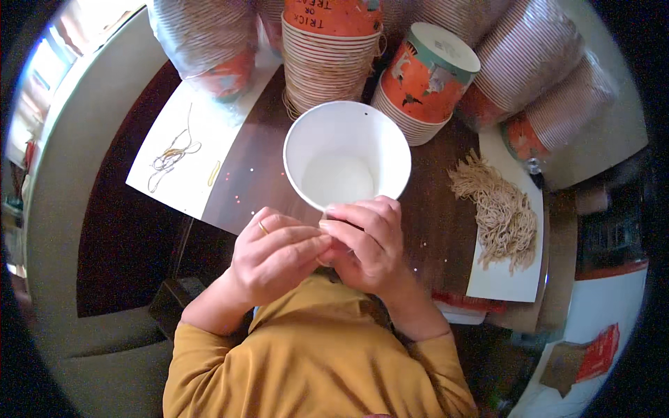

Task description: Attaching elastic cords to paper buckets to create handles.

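Observation:
A white-lined paper bucket [306, 157] tilts its open mouth toward me on the dark table, with a small hole near its far rim. My left hand [282, 254] is closed in a pinch just below the near rim, a ring on one finger. My right hand [366, 240] is closed too, its fingertips against the near rim and meeting the left fingertips. What the fingers pinch is too small and hidden to make out. To the right, a bundle of beige cords [498, 212] lies on a white sheet [509, 282].
Behind the bucket stand a tall stack of orange printed buckets [331, 63], a shorter upside-down stack [425, 83] and several plastic-wrapped stacks [529, 52]. At left, a white sheet [157, 139] carries loose thin cords [171, 160]. Small pale specks dot the table [261, 184].

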### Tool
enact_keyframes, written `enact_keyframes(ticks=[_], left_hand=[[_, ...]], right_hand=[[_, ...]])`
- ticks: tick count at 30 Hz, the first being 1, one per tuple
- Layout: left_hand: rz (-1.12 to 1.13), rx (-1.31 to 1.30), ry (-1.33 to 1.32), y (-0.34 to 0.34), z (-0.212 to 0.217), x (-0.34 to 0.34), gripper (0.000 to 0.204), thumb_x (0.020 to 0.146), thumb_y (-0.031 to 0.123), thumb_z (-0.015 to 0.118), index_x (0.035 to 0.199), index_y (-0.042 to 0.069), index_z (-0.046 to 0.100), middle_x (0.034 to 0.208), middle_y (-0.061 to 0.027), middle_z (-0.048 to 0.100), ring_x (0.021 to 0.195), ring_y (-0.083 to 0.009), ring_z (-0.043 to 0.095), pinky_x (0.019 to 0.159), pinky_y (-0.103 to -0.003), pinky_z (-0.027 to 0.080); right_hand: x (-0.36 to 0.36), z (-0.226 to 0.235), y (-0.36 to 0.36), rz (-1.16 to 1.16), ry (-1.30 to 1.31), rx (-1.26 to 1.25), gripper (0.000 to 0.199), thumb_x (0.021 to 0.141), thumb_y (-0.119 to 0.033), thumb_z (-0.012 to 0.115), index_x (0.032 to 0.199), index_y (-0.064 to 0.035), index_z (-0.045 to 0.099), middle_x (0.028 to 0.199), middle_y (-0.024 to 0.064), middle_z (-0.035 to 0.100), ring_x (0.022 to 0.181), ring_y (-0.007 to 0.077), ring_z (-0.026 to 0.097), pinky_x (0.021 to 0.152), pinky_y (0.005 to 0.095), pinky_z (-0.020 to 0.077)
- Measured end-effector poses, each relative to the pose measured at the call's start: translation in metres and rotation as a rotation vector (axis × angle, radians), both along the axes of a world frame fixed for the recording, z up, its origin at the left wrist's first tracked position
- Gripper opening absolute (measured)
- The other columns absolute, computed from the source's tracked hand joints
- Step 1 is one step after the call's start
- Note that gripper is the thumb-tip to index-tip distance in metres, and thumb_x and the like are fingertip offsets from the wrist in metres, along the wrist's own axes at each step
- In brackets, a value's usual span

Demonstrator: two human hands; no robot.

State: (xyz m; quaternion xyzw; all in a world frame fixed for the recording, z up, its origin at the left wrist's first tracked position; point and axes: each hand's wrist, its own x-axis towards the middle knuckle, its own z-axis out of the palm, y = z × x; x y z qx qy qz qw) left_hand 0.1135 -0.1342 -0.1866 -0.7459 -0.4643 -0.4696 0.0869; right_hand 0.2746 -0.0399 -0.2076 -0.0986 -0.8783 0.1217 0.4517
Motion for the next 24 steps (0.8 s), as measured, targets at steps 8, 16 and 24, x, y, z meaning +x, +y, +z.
enact_keyframes(ticks=[8,16,24], left_hand=[[0.012,0.093,0.050,-0.007,0.000,0.002,0.028,0.058,0.012,0.079,0.084,0.007,0.071,0.081,-0.0011,0.062,0.061,-0.0135,0.052,0.056,-0.027,0.037],[-0.191,0.051,-0.283,-0.019,0.030,-0.004,0.022,0.065,0.015,0.084,0.084,0.008,0.073,0.075,0.0009,0.058,0.061,-0.0130,0.050,0.059,-0.030,0.037],[-0.159,-0.003,-1.264,0.005,0.047,-0.049,0.028,0.095,0.023,0.053,0.084,-0.003,0.060,0.072,-0.0091,0.054,0.058,-0.0133,0.044,0.055,-0.027,0.038]], right_hand=[[-0.003,-0.003,-0.001,0.124,0.076,-0.041,0.019,0.080,-0.021,0.069,0.094,-0.0102,0.063,0.100,0.0036,0.063,0.085,0.0217,0.059,0.079,0.0388,0.0419],[0.020,0.000,0.008,0.062,-0.043,0.010,0.022,0.069,-0.007,0.076,0.087,-0.0114,0.064,0.092,0.0027,0.066,0.081,0.0221,0.059,0.077,0.0370,0.0428],[0.078,0.028,0.056,0.242,-0.296,-0.326,0.020,0.065,-0.001,0.075,0.078,-0.0096,0.063,0.094,0.0068,0.065,0.100,0.0295,0.058,0.089,0.0403,0.0429]])
